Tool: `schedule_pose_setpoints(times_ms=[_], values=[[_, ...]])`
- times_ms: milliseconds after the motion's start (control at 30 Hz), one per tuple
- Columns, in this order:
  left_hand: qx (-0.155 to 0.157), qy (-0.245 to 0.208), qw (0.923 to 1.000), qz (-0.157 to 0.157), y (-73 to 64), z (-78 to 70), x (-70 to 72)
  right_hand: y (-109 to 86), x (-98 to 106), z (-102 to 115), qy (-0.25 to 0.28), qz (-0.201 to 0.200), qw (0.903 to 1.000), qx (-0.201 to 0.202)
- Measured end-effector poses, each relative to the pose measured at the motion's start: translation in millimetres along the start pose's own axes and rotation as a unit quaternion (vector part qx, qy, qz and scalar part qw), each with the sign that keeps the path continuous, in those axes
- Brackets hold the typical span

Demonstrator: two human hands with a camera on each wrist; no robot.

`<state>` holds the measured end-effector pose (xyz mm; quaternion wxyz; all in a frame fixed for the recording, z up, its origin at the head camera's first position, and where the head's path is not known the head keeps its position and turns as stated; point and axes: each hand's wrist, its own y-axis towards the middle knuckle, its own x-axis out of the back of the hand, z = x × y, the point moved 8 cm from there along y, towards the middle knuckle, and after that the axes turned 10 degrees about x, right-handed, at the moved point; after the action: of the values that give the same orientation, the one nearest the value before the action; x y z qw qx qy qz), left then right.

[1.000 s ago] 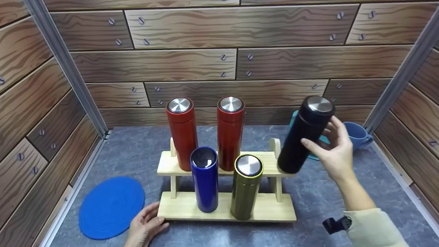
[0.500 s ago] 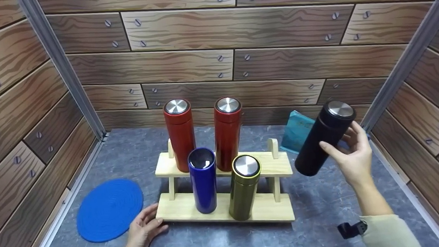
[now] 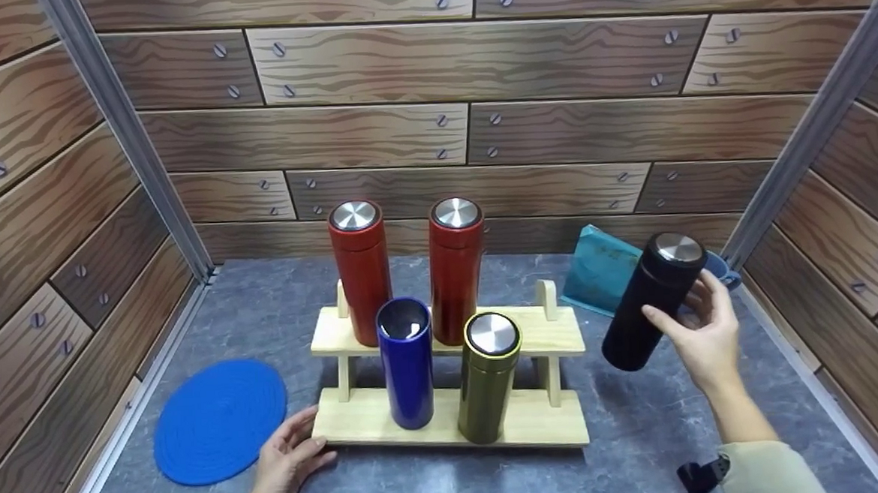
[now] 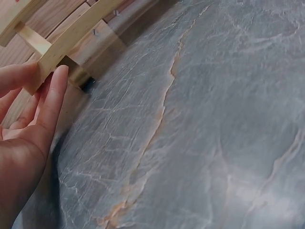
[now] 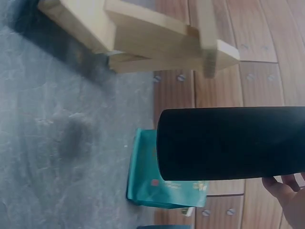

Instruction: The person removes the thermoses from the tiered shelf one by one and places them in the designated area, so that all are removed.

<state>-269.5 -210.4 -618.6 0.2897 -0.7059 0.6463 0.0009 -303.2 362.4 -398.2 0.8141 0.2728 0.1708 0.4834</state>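
Observation:
My right hand (image 3: 703, 334) grips a black thermos (image 3: 649, 310) with a silver lid, thumb on the near side, tilted, to the right of the two-tier wooden rack (image 3: 546, 417). In the right wrist view the black thermos (image 5: 228, 143) hangs over the grey table, its base apart from it. At the rack's front left corner, my left hand (image 3: 288, 453) pinches the end of the lower shelf. Two red thermoses (image 3: 362, 280) stand on the upper tier. On the lower tier are a blue thermos (image 3: 408, 376) with a dark top and an olive-green thermos (image 3: 484, 394).
A round blue mat (image 3: 223, 419) lies on the table left of the rack. Behind the black thermos are a teal pouch (image 3: 598, 272) and a blue mug (image 3: 722, 269), partly covered. Wood-patterned walls (image 3: 373, 133) enclose the back and both sides.
My right hand has carried the black thermos off the right end of the upper tier, rightward and then lower toward the table. The left hand stays at the rack corner.

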Motion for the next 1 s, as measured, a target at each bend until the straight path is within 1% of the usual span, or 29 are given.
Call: schedule_pose_setpoints(times_ms=[133, 267, 467, 600, 700, 833, 1000], values=[[0.004, -0.006, 1.0000, -0.001, -1.3, 1.2, 0.5, -5.6, -6, 2, 0.012, 0.003, 0.9999, -0.003], [0.002, -0.011, 0.9999, 0.005, -1.0, 0.6, -0.8, -11.6, -10, -2, 0.003, 0.010, 0.9999, -0.007], [0.005, -0.007, 0.9999, 0.014, 0.2, -0.5, -1.7, -16.6, -11, -19, -0.022, 0.009, 0.9996, -0.014], [0.008, 0.002, 0.9997, 0.023, 0.0, 0.1, -2.3, -19.6, -13, -28, -0.011, 0.007, 0.9998, -0.015], [0.012, 0.005, 0.9997, 0.023, 0.5, 1.6, -1.7, -22.4, -15, -32, -0.001, 0.007, 0.9998, -0.017], [0.012, 0.005, 0.9997, 0.020, 1.4, 2.3, -1.1, -24.0, -15, -39, -0.005, 0.004, 0.9997, -0.022], [0.012, 0.009, 0.9996, 0.024, 1.3, 1.5, -2.1, -24.2, -14, -62, 0.002, 0.003, 0.9995, -0.033]])
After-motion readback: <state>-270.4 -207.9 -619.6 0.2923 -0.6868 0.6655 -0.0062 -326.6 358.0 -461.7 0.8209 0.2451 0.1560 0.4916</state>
